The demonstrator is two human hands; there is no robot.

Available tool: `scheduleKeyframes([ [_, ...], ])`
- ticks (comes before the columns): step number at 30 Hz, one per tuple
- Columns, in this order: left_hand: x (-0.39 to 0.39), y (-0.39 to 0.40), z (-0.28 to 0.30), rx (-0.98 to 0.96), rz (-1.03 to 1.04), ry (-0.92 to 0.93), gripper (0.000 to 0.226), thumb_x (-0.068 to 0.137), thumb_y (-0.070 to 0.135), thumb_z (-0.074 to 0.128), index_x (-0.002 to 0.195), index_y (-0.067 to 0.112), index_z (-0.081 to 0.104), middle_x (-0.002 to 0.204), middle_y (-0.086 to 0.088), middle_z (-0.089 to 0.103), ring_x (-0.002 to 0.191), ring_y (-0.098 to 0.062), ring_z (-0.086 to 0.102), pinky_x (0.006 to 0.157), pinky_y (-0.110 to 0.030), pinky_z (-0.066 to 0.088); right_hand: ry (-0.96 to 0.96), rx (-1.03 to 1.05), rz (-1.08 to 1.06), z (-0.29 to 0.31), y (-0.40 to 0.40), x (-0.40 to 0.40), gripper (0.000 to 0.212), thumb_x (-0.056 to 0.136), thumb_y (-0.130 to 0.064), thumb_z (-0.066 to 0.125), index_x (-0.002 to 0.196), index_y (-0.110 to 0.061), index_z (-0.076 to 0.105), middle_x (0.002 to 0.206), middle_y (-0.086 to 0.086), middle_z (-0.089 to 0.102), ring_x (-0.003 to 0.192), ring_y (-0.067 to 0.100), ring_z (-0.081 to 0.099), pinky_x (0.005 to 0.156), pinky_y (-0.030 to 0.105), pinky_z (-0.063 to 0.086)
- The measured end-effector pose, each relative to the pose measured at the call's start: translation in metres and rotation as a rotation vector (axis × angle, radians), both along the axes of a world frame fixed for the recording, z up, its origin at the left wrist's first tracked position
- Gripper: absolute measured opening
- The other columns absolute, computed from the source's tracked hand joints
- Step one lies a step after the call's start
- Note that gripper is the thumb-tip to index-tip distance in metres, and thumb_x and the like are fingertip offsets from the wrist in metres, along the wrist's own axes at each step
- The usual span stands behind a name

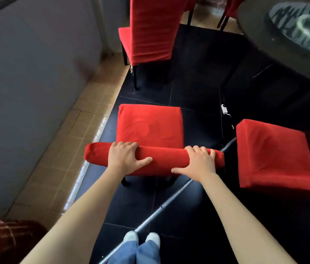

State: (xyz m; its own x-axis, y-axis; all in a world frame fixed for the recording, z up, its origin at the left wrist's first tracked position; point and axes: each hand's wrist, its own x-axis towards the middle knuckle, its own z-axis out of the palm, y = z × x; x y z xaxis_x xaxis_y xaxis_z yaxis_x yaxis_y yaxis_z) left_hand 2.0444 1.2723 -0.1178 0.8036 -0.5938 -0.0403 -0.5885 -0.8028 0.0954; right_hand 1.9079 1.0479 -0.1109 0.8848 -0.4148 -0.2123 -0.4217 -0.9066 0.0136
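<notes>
Chair, red fabric-covered, dark-legged (150, 126): the item being handled. It stands on the black tiled floor (197, 88) directly in front of the person, with the seat facing away and the padded top edge of the backrest (161, 159) nearest.

Left hand (125, 157): grip wrapped over the chair's top edge toward its left end, fingers curled over the far side, thumb spread on the near face.

Right hand (200, 162): matching grip toward the chair's right end.

Long grey metal pole (156, 214): runs slantwise behind the chair, from near the person's feet up past the chair's right rear corner. Contact with the chair cannot be told.

Second red-covered chair (154, 29): beyond the chair.

Third red-covered chair (272, 155): near the chair's right side, apart from it.

Round black glossy worktop (264, 35): beyond the chair, to its right.

Step, as judged: the chair is held by its backrest, ready for shifting. The next move calls for an even two-handed pull or lift, keeping the rear legs clear of the pole and the right side clear of the third chair.
</notes>
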Motion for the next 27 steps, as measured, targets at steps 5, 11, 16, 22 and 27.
scheduleKeyframes([
  [5, -0.004, 0.006, -0.003, -0.007, 0.056, -0.010, 0.096, 0.060, 0.092, 0.012, 0.107, 0.027, 0.065, 0.105, 0.007, 0.068, 0.102, -0.021, 0.059, 0.091, -0.037, 0.037, 0.023, -0.010, 0.038, 0.001, -0.004, 0.007, 0.109, 0.039, -0.101, 0.027, 0.118, -0.029, 0.049, 0.110, -0.004, 0.055, 0.106, 0.022, 0.047, 0.094, 0.044, 0.034],
  [11, 0.006, 0.006, -0.002, -0.014, 0.018, -0.018, 0.095, 0.061, 0.089, 0.015, 0.110, 0.026, 0.067, 0.105, 0.005, 0.070, 0.100, -0.023, 0.060, 0.091, -0.038, 0.037, 0.071, -0.030, 0.118, 0.003, -0.008, 0.019, 0.114, 0.040, -0.102, 0.022, 0.123, -0.028, 0.049, 0.112, -0.001, 0.057, 0.105, 0.024, 0.051, 0.092, 0.042, 0.037],
  [16, 0.030, 0.003, 0.004, 0.014, 0.006, -0.015, 0.099, 0.059, 0.088, 0.010, 0.116, 0.028, 0.065, 0.108, 0.006, 0.069, 0.103, -0.022, 0.059, 0.092, -0.036, 0.036, 0.069, 0.021, 0.109, 0.004, -0.008, 0.041, 0.115, 0.040, -0.101, 0.022, 0.124, -0.028, 0.049, 0.118, -0.003, 0.061, 0.109, 0.025, 0.055, 0.098, 0.046, 0.036],
  [22, 0.059, 0.000, 0.008, 0.046, -0.033, -0.023, 0.101, 0.058, 0.087, 0.006, 0.120, 0.031, 0.062, 0.109, 0.008, 0.068, 0.103, -0.020, 0.059, 0.089, -0.034, 0.035, 0.074, 0.027, 0.098, 0.004, -0.007, 0.062, 0.111, 0.044, -0.101, 0.027, 0.124, -0.027, 0.048, 0.118, -0.002, 0.062, 0.110, 0.025, 0.056, 0.099, 0.048, 0.035],
  [27, 0.090, 0.003, 0.007, 0.028, -0.076, -0.027, 0.099, 0.059, 0.087, 0.008, 0.118, 0.030, 0.063, 0.106, 0.007, 0.069, 0.101, -0.022, 0.060, 0.088, -0.034, 0.035, 0.059, 0.012, 0.065, 0.005, 0.003, 0.083, 0.108, 0.047, -0.101, 0.029, 0.120, -0.025, 0.050, 0.114, -0.003, 0.063, 0.108, 0.024, 0.057, 0.098, 0.046, 0.037],
])
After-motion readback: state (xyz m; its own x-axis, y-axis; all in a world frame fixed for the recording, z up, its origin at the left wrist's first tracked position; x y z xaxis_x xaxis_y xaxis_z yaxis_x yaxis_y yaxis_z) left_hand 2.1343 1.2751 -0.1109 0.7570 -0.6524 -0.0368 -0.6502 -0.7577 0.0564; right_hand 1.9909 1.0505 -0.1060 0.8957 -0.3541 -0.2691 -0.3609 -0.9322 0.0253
